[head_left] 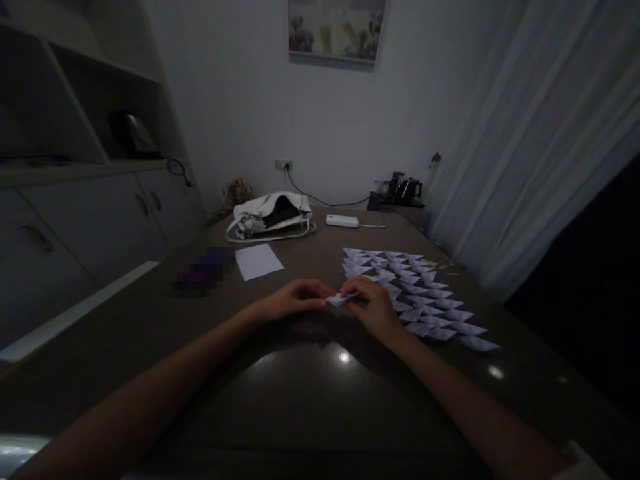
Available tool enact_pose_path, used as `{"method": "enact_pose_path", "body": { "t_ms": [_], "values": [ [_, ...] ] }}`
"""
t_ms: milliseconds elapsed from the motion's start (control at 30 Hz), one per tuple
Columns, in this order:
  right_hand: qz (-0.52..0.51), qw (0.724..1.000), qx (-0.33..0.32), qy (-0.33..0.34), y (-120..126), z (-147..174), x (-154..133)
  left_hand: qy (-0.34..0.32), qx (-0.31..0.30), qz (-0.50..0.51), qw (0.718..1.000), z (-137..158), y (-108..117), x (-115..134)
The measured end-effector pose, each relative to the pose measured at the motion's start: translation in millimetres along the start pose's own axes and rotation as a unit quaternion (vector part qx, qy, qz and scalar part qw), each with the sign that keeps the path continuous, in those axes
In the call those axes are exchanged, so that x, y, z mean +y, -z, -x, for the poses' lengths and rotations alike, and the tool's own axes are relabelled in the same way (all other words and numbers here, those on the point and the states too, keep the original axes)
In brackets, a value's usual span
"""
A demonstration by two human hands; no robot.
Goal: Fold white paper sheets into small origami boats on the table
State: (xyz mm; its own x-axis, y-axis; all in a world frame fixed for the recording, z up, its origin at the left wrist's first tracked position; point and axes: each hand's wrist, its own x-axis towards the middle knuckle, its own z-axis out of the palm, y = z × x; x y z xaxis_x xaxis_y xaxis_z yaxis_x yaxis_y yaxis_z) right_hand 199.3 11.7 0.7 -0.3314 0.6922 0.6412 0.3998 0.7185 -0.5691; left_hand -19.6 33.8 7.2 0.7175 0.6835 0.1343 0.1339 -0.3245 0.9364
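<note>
A small white folded paper boat (338,299) is pinched between my two hands, just above the dark table. My left hand (295,299) grips its left end between thumb and fingers. At the other end, my right hand (373,307) closes on the paper, and its fingers hide part of the folds. Rows of white paper boats (425,310) stand on the table to the right, partly behind my right hand. A stack or sheet of white paper (259,261) lies flat beyond my left hand.
A white handbag (273,215) lies at the table's far side, beside a white power bank (342,221) with a short cable. A blurred dark object (203,272) is left of the paper. Black kettles (403,189) stand on a cabinet behind; a pale curtain (520,133) hangs on the right.
</note>
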Motion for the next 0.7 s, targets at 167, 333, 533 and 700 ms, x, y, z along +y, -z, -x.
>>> {"method": "enact_pose_path", "body": {
  "t_ms": [167, 333, 533, 700],
  "values": [
    [-0.017, 1.000, -0.002, 0.001, 0, 0, 2, 0.008, 0.041, 0.004, 0.999, 0, 0, 1],
    [-0.038, 0.999, -0.012, 0.005, 0, -1, 3, 0.028, 0.063, 0.027, 0.997, 2, 1, 0],
    [-0.117, 0.993, 0.004, 0.006, 1, -2, 11, 0.019, 0.096, 0.057, 0.994, 1, 5, 1],
    [-0.155, 0.986, 0.035, -0.041, -1, -3, 22, -0.007, 0.105, 0.056, 0.993, 0, 4, 2]
  ]
}}
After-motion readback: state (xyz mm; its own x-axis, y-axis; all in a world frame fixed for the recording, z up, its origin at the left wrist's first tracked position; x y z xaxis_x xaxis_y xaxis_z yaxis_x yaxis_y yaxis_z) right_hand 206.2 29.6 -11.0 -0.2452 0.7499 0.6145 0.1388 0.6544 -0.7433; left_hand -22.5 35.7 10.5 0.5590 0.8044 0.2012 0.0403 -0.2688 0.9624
